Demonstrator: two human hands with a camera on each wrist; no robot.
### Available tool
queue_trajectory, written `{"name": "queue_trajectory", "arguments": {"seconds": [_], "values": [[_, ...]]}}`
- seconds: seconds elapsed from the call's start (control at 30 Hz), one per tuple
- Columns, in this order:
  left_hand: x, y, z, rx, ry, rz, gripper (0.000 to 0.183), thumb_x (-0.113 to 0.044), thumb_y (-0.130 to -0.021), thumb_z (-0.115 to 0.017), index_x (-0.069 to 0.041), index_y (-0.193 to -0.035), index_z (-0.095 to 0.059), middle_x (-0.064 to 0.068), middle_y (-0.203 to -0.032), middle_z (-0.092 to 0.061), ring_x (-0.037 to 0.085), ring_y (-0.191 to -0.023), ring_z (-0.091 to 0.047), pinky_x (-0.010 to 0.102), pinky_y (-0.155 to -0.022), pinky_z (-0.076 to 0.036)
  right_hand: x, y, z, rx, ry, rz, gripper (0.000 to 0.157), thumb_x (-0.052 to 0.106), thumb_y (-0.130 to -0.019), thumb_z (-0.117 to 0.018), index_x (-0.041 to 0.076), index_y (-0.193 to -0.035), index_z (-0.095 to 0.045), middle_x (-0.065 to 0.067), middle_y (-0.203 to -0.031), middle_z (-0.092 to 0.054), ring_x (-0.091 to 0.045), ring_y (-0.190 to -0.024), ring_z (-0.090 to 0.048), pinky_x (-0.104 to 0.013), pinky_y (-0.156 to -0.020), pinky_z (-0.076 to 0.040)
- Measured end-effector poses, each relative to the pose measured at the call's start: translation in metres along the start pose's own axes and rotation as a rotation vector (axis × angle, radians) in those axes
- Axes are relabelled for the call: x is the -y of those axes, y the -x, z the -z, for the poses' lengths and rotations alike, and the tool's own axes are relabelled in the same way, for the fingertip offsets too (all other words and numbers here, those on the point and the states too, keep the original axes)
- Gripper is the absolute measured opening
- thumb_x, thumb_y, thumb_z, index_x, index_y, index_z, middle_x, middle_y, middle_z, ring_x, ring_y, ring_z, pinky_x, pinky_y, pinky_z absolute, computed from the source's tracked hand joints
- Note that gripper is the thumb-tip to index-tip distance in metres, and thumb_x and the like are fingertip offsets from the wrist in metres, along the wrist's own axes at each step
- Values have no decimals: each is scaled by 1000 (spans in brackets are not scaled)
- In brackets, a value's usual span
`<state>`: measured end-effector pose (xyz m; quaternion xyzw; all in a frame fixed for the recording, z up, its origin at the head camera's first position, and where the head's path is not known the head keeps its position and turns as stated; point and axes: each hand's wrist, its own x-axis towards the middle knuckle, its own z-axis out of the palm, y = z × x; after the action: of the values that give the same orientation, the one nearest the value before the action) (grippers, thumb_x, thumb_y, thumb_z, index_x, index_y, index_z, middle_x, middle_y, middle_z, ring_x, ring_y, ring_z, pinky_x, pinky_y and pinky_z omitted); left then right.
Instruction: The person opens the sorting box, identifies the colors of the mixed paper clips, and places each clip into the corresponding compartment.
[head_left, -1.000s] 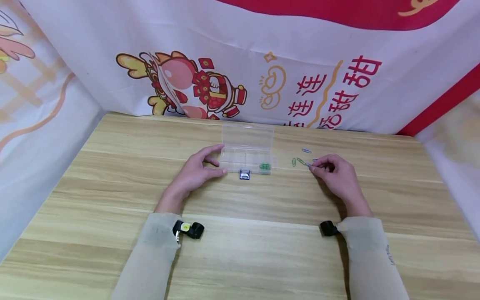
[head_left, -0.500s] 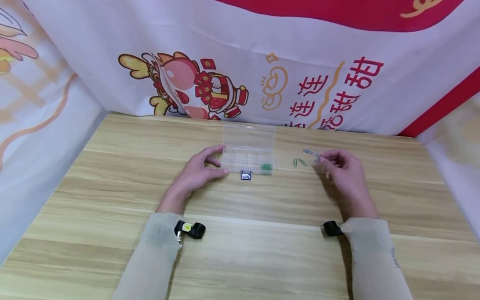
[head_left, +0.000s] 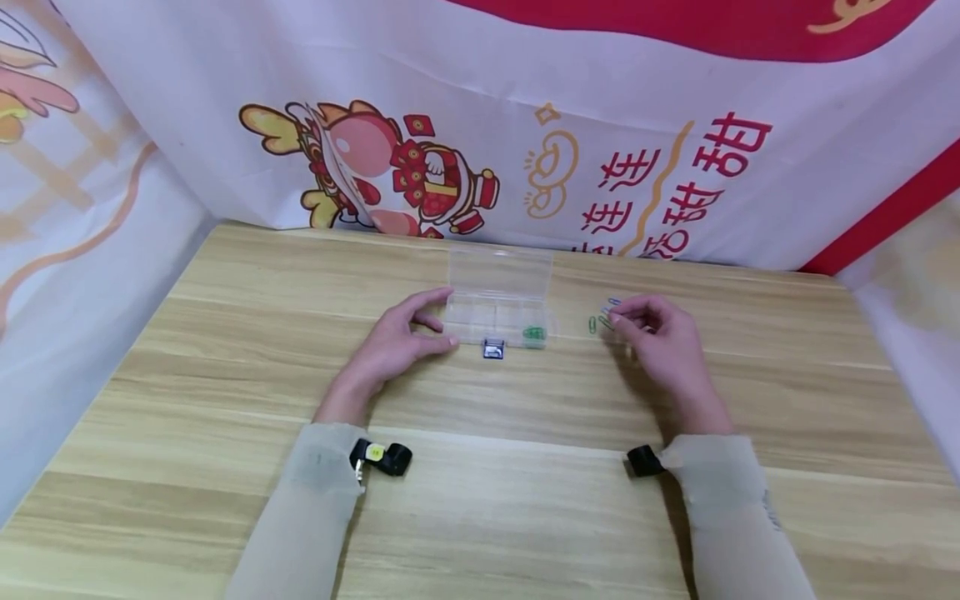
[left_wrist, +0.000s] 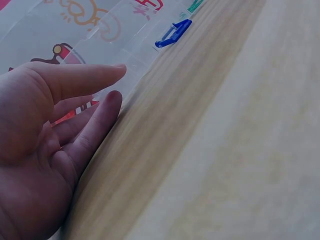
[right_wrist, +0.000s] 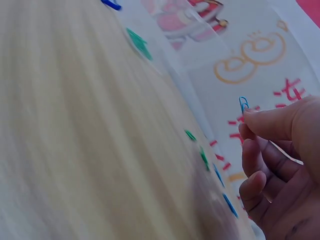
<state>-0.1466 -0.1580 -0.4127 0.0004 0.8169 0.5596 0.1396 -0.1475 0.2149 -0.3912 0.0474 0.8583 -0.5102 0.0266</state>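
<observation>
Now our right hand [head_left: 663, 346] pinches a blue paper clip [right_wrist: 243, 105] above the bench [head_left: 525, 517], at three o'clock from the clear box [head_left: 480, 314], lid [head_left: 500, 273] raised; green clips [right_wrist: 204, 158] and blue clips [right_wrist: 230, 205] lie nearby. At nine o'clock, our left hand [head_left: 390, 343] stays loosely spread round the box's end. Green pieces [head_left: 534, 332] sit inside at four, blue latch [head_left: 493, 349] at six.

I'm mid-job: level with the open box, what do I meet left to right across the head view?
Left hand → blue latch → green paper clips in the clear box → loose green paper clip → right hand.
</observation>
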Motion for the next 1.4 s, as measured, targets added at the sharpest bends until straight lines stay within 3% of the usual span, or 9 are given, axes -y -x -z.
{"name": "queue_trajectory", "arguments": {"seconds": [0.23,0.8,1.4], "values": [[0,1,1,-4,-2,-1,77,-20,-92,-86,-37,-159,-52,2,-145,-60,28,-120,-59,38,-97,-48,10,-2,-26,32,6,46,19,20,-103,-73,8,-118,-71,-5,-104,-68,-15,-83,-59,-24,-64,-54],[0,0,2,-6,-13,-6,78,-19,-92,-86,-37,-159,-51,5,-139,-63,28,-118,-59,38,-97,-48,27,-11,-65,60,34,80,14,18,-103,-72,12,-115,-74,-7,-110,-69,-23,-98,-60,-34,-83,-52],[-3,2,0,-3,4,-7,78,-18,-91,-87,-36,-158,-53,4,-141,-62,28,-118,-59,38,-95,-48,31,-12,-75,59,16,61,12,19,-102,-74,13,-112,-74,-7,-109,-68,-24,-98,-58,-36,-85,-50]]}}
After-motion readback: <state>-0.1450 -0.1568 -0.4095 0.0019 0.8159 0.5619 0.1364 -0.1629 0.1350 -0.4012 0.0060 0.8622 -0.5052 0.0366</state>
